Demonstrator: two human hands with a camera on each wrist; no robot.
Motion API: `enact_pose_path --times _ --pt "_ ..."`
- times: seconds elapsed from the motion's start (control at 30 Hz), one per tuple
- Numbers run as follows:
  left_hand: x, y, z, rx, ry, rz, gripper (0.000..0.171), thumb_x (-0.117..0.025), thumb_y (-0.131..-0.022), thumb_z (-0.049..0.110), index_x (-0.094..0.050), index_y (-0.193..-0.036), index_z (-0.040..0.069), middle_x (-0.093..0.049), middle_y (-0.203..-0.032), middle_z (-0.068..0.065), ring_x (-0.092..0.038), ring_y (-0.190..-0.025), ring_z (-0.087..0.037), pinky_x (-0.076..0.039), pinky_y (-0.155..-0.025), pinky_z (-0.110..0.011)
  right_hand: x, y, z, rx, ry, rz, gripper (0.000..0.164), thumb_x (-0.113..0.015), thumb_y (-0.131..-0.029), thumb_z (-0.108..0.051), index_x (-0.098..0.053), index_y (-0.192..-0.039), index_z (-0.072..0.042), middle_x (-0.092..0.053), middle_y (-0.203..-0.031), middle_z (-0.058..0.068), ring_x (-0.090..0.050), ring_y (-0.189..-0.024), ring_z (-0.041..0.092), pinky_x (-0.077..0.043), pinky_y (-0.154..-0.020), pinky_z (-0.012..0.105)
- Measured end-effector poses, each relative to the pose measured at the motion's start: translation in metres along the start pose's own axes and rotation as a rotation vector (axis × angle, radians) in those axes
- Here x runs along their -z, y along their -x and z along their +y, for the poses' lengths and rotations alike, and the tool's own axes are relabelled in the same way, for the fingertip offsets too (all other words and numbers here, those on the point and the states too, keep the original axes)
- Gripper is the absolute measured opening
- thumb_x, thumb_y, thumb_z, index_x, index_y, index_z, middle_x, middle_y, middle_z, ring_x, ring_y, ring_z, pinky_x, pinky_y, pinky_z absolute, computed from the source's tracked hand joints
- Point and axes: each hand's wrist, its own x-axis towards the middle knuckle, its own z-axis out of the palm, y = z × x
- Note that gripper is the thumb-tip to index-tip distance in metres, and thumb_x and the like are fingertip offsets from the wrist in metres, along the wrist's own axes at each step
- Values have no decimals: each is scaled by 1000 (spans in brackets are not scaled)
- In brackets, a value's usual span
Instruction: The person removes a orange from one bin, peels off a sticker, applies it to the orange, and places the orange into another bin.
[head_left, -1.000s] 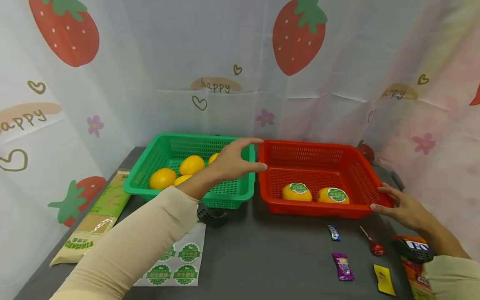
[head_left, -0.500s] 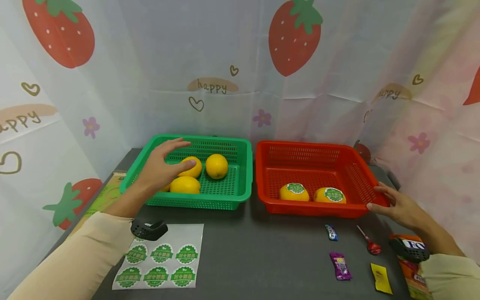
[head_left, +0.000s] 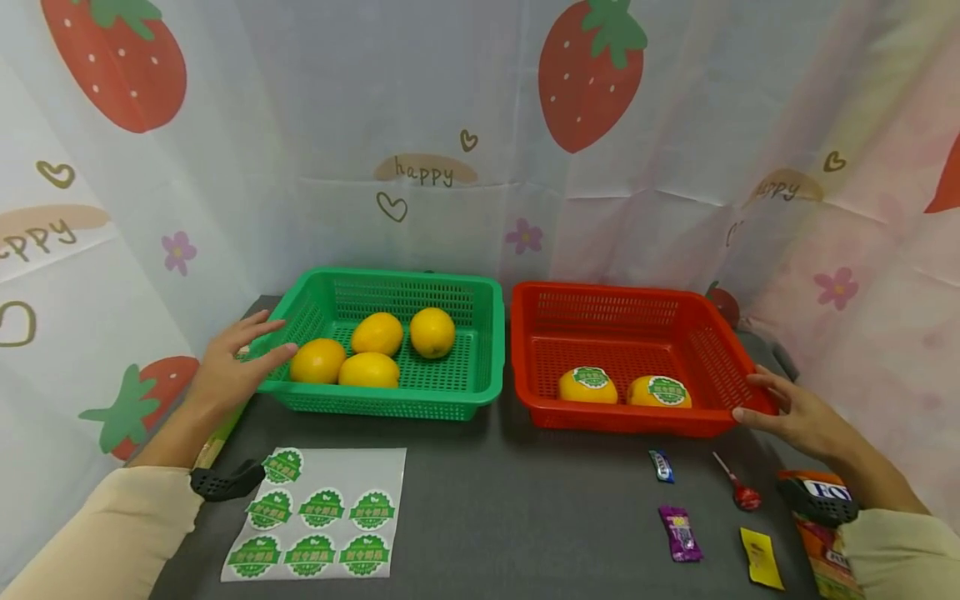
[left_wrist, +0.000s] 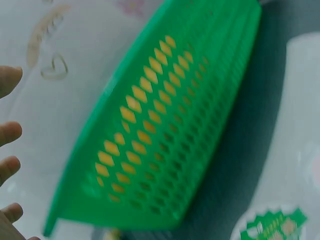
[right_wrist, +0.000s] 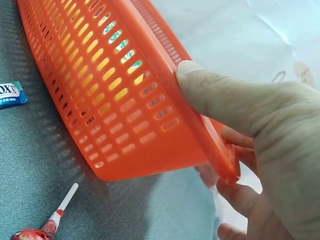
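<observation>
My left hand [head_left: 225,367] is at the left end of the green plastic basket [head_left: 397,404], fingers spread and holding nothing. In the left wrist view its fingertips [left_wrist: 11,134] stand apart from the basket's rim. Several round yellow-orange fruits lie in that basket, one of them a fruit [head_left: 432,332] near its middle. My right hand [head_left: 806,421] grips the right front corner of the red plastic basket [head_left: 637,419], thumb on the rim and fingers beneath it. Inside sit two fruits, a left one [head_left: 577,390] and a right one [head_left: 645,392], each with a green-and-white sticker on top.
A sheet of round green stickers [head_left: 337,471] lies in front of the green basket. Before the red one are a small blue candy [head_left: 662,466], a lollipop [head_left: 746,497], a purple-wrapped candy [head_left: 680,533] and a yellow packet [head_left: 762,558]. An orange bag [head_left: 828,550] lies at the right edge.
My left hand has moved left from between the baskets, across the green basket, to its left end, uncovering the fruits. The right hand keeps its place on the red basket.
</observation>
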Motion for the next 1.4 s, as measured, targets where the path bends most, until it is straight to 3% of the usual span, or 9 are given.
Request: enact_pose_path --times 0.2,0.33,0.57,0.8,0.93,1.07,1.23,1.4 --pt "0 2 -33 21 -76 -44 63 -63 -94 35 -47 -139 -6 -25 -153 -23 -13 -138 -50 -14 -98 -73 3 -2 -5 4 23 5 80 -65 -93 -32 -22 -145 12 -8 -152 34 -23 -127 60 -33 -89 70" --pt "-2 4 -48 37 -130 -66 67 -64 -93 37 -45 -139 -8 -23 -154 -22 -10 -138 -50 -14 -98 -74 10 -1 -23 -11 98 56 83 -66 -91 -36 -23 -145 11 -17 -145 42 -22 -125 64 -33 -86 73" --pt "-3 8 -59 -39 -152 -5 65 -68 -92 32 -46 -137 -10 -27 -151 -25 -15 -137 -50 -15 -99 -71 22 3 -87 49 93 137 84 -66 -91 -39 -21 -152 -2 -24 -148 34 -27 -126 61 -36 -82 72" --pt "-6 11 -59 13 -158 -6 70 -66 -93 36 -41 -141 -9 -23 -154 -22 -14 -138 -49 -16 -100 -70 16 3 -162 163 -54 135 69 -66 -92 -33 -33 -149 -13 -35 -149 14 -35 -131 41 -37 -93 64" --pt "-9 8 -58 13 -160 -12 71 -66 -93 37 -41 -141 -8 -24 -154 -21 -13 -138 -49 -17 -100 -70 8 -3 -202 180 -152 99 69 -67 -92 -34 -33 -150 -21 -33 -151 2 -40 -131 31 -37 -98 57" --pt "-11 5 -56 6 -156 6 70 -66 -92 37 -42 -141 -8 -25 -154 -20 -15 -138 -48 -18 -100 -69 -7 -19 -232 213 -263 53 71 -70 -90 -33 -33 -150 -22 -32 -151 1 -40 -132 28 -39 -98 54" --pt "-12 6 -56 -2 -140 25 69 -66 -92 36 -42 -140 -8 -27 -153 -21 -18 -137 -49 -19 -101 -68 -39 -51 -255 274 -402 1 69 -72 -88 -29 -37 -147 -21 -34 -148 4 -42 -129 28 -41 -97 50" --pt "-13 9 -56 -3 -133 30 69 -67 -92 34 -43 -140 -8 -28 -152 -21 -19 -136 -49 -20 -101 -68 -77 -87 -273 288 -462 -22 67 -74 -87 -31 -41 -145 -25 -36 -147 5 -43 -127 28 -45 -92 49"
